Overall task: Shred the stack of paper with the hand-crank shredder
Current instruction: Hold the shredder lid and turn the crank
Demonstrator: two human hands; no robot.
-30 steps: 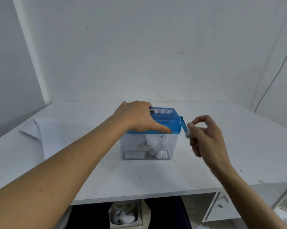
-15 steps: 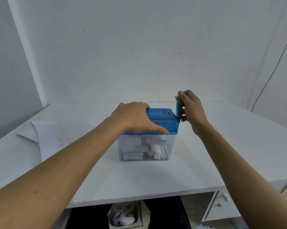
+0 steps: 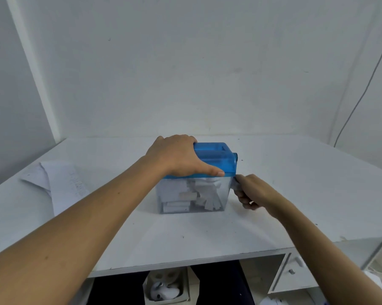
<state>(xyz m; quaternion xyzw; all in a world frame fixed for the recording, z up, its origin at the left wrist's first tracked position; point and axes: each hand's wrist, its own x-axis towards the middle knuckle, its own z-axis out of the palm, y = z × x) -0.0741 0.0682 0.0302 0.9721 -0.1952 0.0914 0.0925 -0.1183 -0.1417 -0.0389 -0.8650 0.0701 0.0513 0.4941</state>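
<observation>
Shredder [image 3: 216, 159], blue lid over clear bin: stands on the white surface [image 3: 207, 234], directly under the left hand [image 3: 176, 157]. Grips the lid there, with left fingers [image 3: 189, 142] curled over the far edge and thumb pressed along the near edge. Just right of that thumb and lower, right hand [image 3: 251, 192]: wraps fingers [image 3: 244, 200] closed round the grey crank handle [image 3: 234, 184], low beside the bin's right wall. Below the left fingers, inside the bin: loosely piled white paper strips [image 3: 198, 194]. Well left of the left fingers: paper stack [image 3: 60, 181], flat on the surface, apart from everything else.
</observation>
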